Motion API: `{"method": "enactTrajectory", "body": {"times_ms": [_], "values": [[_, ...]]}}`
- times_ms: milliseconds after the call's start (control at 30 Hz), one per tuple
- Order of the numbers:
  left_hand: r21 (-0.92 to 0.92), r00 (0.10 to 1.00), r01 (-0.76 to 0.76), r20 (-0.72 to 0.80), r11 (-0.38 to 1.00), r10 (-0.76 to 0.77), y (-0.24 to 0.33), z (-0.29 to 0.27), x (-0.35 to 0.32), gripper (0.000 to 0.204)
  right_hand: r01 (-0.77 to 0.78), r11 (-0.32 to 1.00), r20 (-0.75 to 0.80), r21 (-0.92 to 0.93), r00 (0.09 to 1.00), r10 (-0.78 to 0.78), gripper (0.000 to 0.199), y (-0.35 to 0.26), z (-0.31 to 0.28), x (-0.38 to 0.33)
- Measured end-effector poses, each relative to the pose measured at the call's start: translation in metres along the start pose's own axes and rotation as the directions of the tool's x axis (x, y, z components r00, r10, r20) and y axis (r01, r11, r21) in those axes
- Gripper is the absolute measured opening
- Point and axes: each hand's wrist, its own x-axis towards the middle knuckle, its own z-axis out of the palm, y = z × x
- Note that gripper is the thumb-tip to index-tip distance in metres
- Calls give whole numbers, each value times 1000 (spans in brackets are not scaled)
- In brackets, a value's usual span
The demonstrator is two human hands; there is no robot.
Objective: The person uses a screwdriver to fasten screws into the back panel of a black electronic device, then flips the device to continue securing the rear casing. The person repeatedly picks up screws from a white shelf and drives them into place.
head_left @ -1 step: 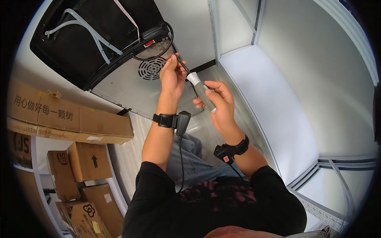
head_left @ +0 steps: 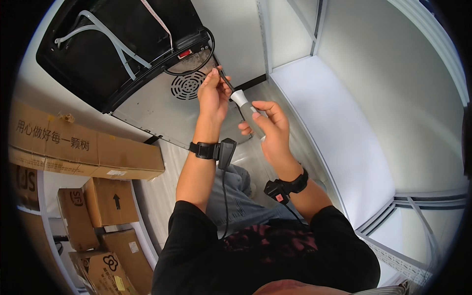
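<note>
A screwdriver (head_left: 239, 98) with a grey handle, a pale collar and a dark shaft slants up and left toward the side edge of a metal appliance panel (head_left: 147, 105). My right hand (head_left: 273, 127) is closed round its handle, thumb on top and index finger stretched along the far side. The fingers of my left hand (head_left: 212, 93) pinch about the shaft near its tip, beside the panel's corner. The tip and whatever it touches are hidden by those fingers. Round vent slots (head_left: 188, 85) show in the panel just left of my left hand.
Above the panel is a black housing (head_left: 132, 29) with grey tubes (head_left: 115, 42), a red switch (head_left: 185, 53) and a looped black cable (head_left: 213, 44). Cardboard boxes (head_left: 110, 201) fill the left side. A white ledge (head_left: 334, 128) runs along the right.
My right thumb and fingers have shifted slightly on the screwdriver handle. My left hand and the appliance stay where they were.
</note>
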Motion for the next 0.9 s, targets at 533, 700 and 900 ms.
{"method": "enactTrajectory", "body": {"times_ms": [533,700,900], "values": [[-143,987,133,112,981,-118,12,-7,2,17,557,137,423,-819,748,-512,32,-15,49,-11],[-156,980,124,174,980,-96,10,-14,2,18,592,174,410,-787,712,-570,48,-1,33,-19],[-137,985,132,125,982,-115,8,-13,0,22,568,316,332,-760,757,-563,51,21,18,-21]]}}
